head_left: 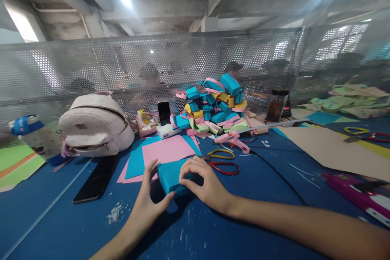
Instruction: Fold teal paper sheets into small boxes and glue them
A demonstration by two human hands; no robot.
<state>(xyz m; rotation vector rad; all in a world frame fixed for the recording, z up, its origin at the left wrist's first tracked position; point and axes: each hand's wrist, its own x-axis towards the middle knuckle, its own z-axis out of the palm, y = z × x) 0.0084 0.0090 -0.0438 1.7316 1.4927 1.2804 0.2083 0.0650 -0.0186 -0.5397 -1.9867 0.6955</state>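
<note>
A small blue paper box (171, 176) is between my hands, just above the blue tabletop. My left hand (152, 197) wraps its left side, thumb at the near edge and fingers along the far left. With thumb and fingertips together, my right hand (204, 183) pinches the box's right edge. Behind the box lie pink paper (167, 149) and blue paper sheets (137, 162). Scissors with one yellow and one red handle (224, 168) rest just beyond my right hand. A pink glue gun (233, 141) lies farther back.
A heap of colored paper boxes (210, 107) stands against the perforated metal screen (122, 65). To the left are a white backpack (94, 124), a bottle (39, 138) and a black phone (96, 179). A magenta tool (353, 193) and beige sheet (319, 146) lie right.
</note>
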